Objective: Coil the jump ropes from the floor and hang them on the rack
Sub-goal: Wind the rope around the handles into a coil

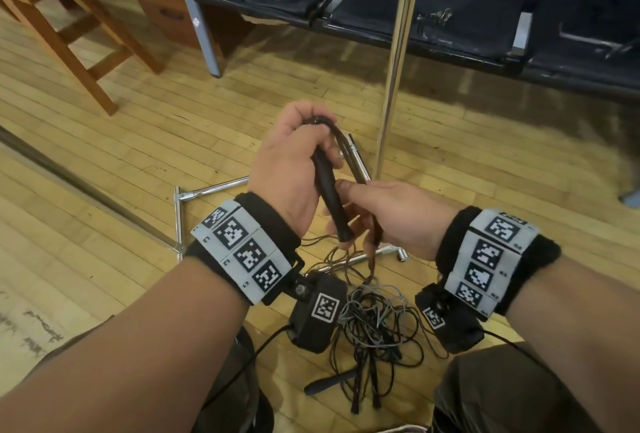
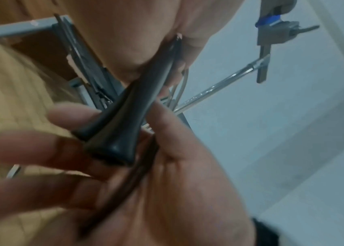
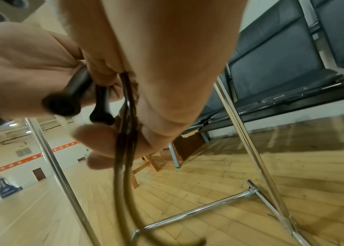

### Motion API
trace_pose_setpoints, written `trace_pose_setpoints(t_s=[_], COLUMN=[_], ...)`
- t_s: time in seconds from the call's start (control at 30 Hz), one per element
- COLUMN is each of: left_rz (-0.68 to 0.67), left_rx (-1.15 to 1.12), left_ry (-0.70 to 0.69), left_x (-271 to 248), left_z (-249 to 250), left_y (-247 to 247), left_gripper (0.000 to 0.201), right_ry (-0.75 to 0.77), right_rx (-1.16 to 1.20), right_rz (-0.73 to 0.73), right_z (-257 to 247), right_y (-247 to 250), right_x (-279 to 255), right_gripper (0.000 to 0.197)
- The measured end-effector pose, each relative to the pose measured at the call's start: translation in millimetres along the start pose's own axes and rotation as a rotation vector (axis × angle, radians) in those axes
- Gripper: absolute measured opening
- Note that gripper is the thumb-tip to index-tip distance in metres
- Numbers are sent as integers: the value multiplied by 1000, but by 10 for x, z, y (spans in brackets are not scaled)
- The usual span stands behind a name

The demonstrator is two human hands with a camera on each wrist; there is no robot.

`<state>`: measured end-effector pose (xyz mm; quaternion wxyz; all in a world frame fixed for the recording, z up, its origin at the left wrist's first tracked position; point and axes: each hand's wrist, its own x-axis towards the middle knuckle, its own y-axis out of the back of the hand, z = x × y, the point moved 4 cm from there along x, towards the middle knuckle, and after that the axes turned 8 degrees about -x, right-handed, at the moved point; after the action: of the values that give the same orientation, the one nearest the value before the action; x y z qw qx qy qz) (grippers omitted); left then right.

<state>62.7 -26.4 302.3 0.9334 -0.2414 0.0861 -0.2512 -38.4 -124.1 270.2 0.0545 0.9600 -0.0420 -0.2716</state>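
The rack pole stands at 12 o'clock, close past the hands. Tangled ropes crowd the floor at 6 o'clock. Bare floor lies at 9.

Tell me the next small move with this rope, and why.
Probably lay one more loop of the brown cord into the left hand. That hand already grips the black handles and a folded bend of cord, while the right hand pinches strands that hang toward the tangled ropes on the floor, so coiling looks unfinished.
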Motion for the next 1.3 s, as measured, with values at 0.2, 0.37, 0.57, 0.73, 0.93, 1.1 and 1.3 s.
trace_pose_setpoints(t_s=[0.2, 0.37, 0.57, 0.73, 0.93, 1.1, 1.3], left_rz=[168, 114, -354, -645, -629, -661, -619], left_rx=[-254, 129, 1033, 1414, 1354, 1417, 1487], left_ry=[18, 88, 157, 217, 218, 206, 188], left_x=[175, 203, 43, -279, -358, -346, -308], left_z=[16, -155, -73, -172, -313, -277, -262], left_y=[50, 167, 285, 117, 99, 167, 272], left_gripper=[25, 18, 13, 44, 30, 28, 34], right_ry=[-15, 14, 24, 30, 97, 122, 208], right_rx=[378, 455, -40, -277, -485, -728, -868], right_rz=[-6, 208, 227, 170, 174, 73, 88], right_z=[95, 99, 126, 182, 92, -8, -21], right_y=[-30, 322, 619, 425, 301, 414, 534], right_x=[-10, -32, -130, -177, -171, -242, -324], right_gripper=[40, 28, 30, 24, 29, 23, 18])
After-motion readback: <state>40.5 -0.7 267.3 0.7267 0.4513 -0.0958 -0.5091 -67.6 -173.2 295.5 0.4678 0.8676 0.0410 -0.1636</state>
